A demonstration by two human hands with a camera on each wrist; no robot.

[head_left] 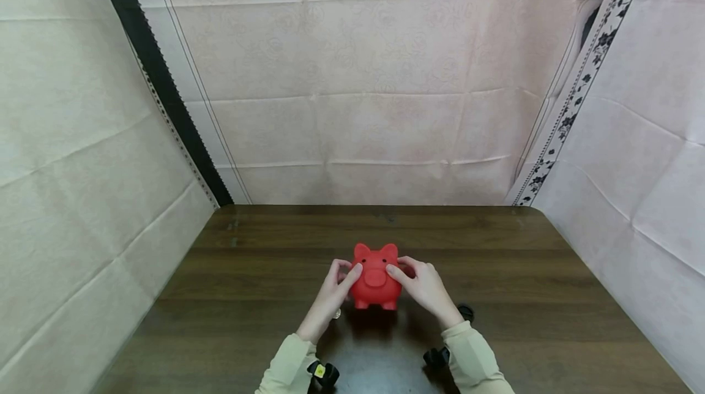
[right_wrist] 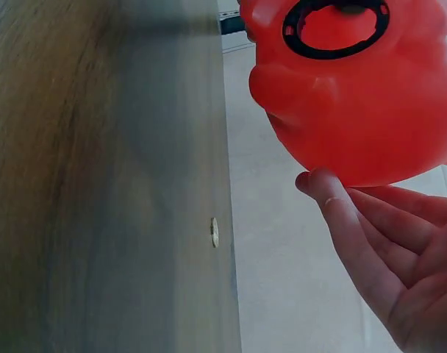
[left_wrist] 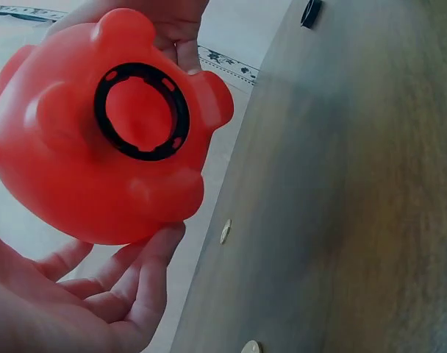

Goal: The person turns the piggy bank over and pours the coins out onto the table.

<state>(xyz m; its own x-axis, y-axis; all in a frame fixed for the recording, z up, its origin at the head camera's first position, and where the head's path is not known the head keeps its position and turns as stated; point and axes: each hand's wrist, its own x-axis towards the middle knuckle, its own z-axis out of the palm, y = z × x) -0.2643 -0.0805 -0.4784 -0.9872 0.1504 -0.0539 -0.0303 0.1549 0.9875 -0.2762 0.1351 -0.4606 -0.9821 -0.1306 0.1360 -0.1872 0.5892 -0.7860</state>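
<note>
A red piggy bank (head_left: 376, 284) is held up off the table, its snout towards the head camera. My left hand (head_left: 337, 289) grips its left side, with the thumb on the front. On the other side my right hand (head_left: 424, 284) grips it the same way, the thumb beside the snout. The left wrist view shows the underside, where a black ring (left_wrist: 100, 110) surrounds an open round hole. In the right wrist view that black ring (right_wrist: 330, 53) shows too, with a small dark patch in the hole.
The brown wooden table (head_left: 264, 284) lies below. One coin (head_left: 337, 314) is by my left wrist; a black round piece (head_left: 465, 312) is by my right. The left wrist view shows another coin (left_wrist: 251, 347) at the bottom. Pale cloth (head_left: 352, 106) hangs behind and at both sides.
</note>
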